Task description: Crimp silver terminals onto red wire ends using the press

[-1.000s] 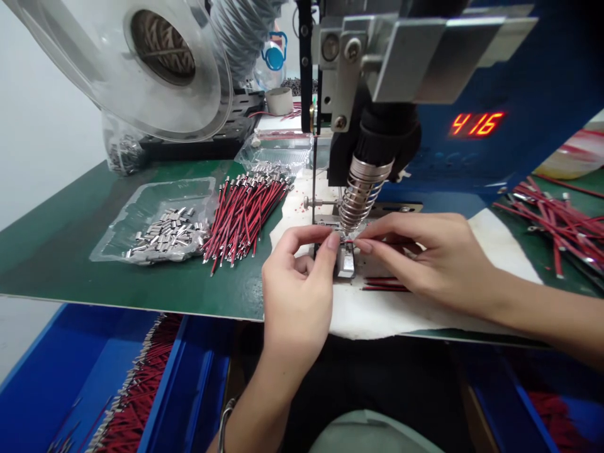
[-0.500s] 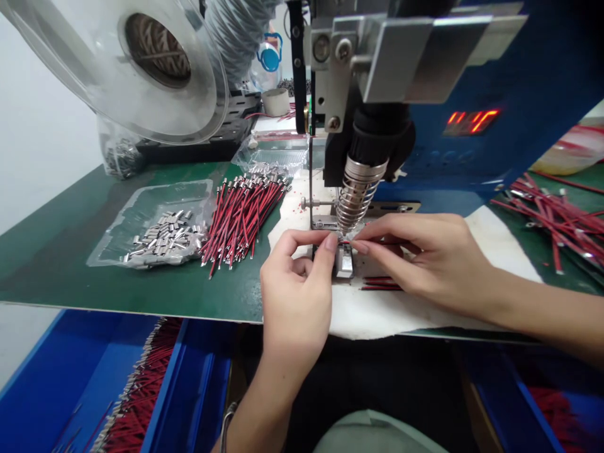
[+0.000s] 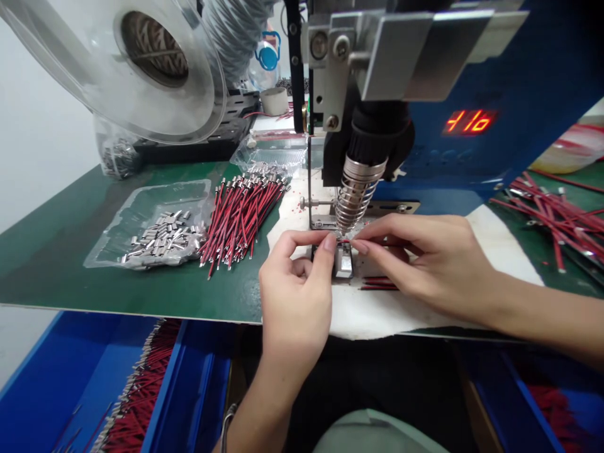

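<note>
Red wire (image 3: 346, 241): thin and smooth, a short stretch showing between the two hands, just over a metal block (image 3: 344, 265); its long axis ran nearly level, left to right across the view, and both ends were hidden.
Right hand (image 3: 434, 270): its fingers (image 3: 377, 253) narrowed to a tight pinch on the wire, pointing left.
Left hand (image 3: 297, 296): thumb and forefinger drawn together at the stretch's other side; I could not tell what they had hold of.
Block: shiny, angular, box-like.
Coiled spring (image 3: 361, 185): bright, tapering metal, slanting down towards the pinch.
White sheet (image 3: 372, 318): matte, with a ragged edge, spread over the green desk (image 3: 236, 299).
Loose wires (image 3: 375, 287): red and black, straight, beside the right hand, lying left to right.
Clear tray (image 3: 106, 248): crinkled thin plastic, holding small silver metal pieces (image 3: 167, 238).
Wire pile (image 3: 240, 220): red and black strands, silver-capped at the far end.
</note>
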A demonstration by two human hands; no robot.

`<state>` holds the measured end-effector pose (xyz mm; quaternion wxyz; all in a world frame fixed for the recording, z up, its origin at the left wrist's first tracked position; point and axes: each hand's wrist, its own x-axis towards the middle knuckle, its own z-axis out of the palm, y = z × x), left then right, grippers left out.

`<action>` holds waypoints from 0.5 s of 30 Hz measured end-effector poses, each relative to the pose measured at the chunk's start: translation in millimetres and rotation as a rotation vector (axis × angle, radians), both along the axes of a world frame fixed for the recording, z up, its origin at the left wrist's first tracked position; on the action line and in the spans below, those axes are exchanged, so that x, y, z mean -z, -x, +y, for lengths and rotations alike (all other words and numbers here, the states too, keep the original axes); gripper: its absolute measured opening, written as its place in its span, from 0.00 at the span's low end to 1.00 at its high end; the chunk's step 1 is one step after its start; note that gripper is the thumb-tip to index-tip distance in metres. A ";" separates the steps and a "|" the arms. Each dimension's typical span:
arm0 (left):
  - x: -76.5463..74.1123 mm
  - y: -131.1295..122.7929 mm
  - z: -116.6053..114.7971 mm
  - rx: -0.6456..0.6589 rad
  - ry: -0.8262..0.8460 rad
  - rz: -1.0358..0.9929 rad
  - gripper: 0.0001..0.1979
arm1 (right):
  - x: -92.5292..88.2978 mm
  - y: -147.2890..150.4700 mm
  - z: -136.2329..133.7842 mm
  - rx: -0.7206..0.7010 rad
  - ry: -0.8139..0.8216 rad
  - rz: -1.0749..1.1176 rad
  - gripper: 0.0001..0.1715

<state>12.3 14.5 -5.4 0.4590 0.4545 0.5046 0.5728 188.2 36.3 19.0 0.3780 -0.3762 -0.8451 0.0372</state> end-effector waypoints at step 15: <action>0.5 -1.0 -0.2 0.003 0.011 0.002 0.14 | -3.1 3.3 -2.9 0.020 0.194 0.070 0.06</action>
